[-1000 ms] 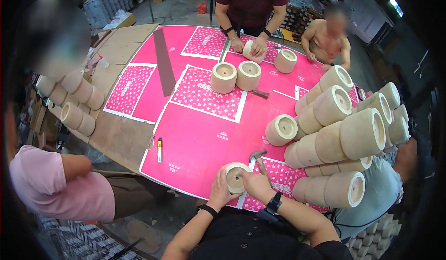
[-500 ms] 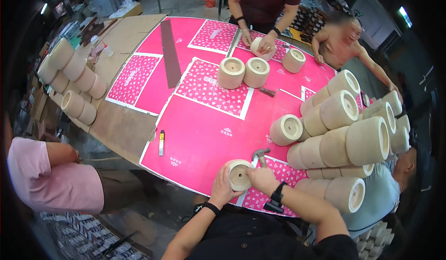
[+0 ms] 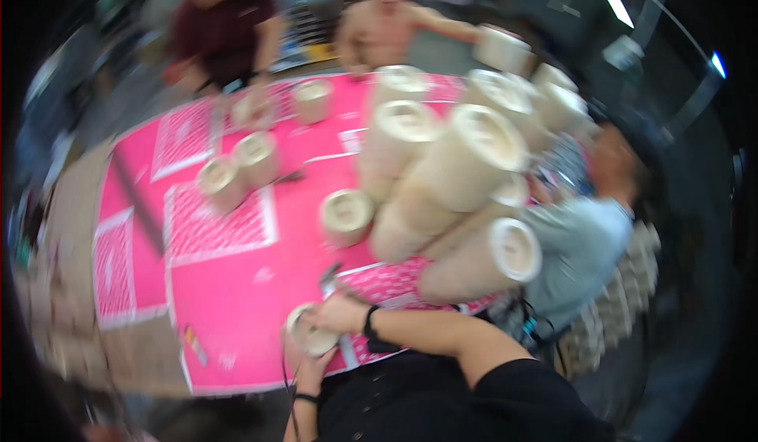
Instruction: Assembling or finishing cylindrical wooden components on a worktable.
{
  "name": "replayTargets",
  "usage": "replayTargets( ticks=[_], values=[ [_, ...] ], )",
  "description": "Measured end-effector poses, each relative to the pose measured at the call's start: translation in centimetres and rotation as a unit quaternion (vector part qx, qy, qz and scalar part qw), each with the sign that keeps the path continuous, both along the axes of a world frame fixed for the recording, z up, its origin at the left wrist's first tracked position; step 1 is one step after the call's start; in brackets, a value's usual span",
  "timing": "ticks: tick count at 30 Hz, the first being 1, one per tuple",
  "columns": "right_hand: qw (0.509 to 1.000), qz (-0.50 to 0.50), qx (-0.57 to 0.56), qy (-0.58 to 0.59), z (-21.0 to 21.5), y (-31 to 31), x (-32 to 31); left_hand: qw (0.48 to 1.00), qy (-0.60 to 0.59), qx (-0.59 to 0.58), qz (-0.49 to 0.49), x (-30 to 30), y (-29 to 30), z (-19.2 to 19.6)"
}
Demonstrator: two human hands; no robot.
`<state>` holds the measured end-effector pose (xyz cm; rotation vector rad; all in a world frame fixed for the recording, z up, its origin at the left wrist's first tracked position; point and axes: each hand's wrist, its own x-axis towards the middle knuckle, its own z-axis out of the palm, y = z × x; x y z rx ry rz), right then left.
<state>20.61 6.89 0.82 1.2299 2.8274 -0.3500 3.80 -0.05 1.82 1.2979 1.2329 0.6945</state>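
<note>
Cylinder at hand: from my remote seat I see the pale, wood-like round cylinder with a hollowed end [image 3: 314, 342] at the near edge of the pink-covered table [image 3: 272, 304], hollow tipped up, probably so its inside can be reached.
Left hand: this hand [image 3: 313, 369] curls around the near side, apparently steadying it.
Right hand: this one [image 3: 338, 314] is at the rim; I cannot tell whether its fingers pinch anything (motion blur smears them).
Hammer: the grey metal hammer head [image 3: 330, 274] shows just beyond the right hand, conveniently near; its grip is unclear.
Stack: the long pale cylinders piled on their sides [image 3: 438, 175] nest like logs, likely to stop rolling.
Loose cylinder: one short pale upright cylinder [image 3: 346, 225] stands beside the stack, hollow up.
Hollows: recessed ends show in both stack and loose piece; contents, if any, are too blurred to tell.
</note>
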Motion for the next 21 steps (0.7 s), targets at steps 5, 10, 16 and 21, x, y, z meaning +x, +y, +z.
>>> replayTargets(
  ticks=[5, 10, 16, 21],
  values=[
    [0.995, -0.097, -0.017, 0.036, -1.3, -5.6, -0.7, 0.939, 0.249, 0.238, -0.006, -1.6, -1.2, -7.0],
    [0.983, -0.161, 0.038, 0.079, -0.3, -5.9, -2.7, 0.940, 0.237, 0.156, -0.187, -5.3, 3.4, -2.7],
    [0.961, -0.254, 0.022, 0.106, -1.6, -5.1, -4.0, 0.858, 0.222, 0.269, -0.378, -6.0, 8.4, -3.0],
    [0.888, -0.416, -0.162, 0.110, 1.8, -9.4, -7.1, 0.891, 0.186, 0.309, -0.276, -4.2, 6.2, -4.7]
  ],
)
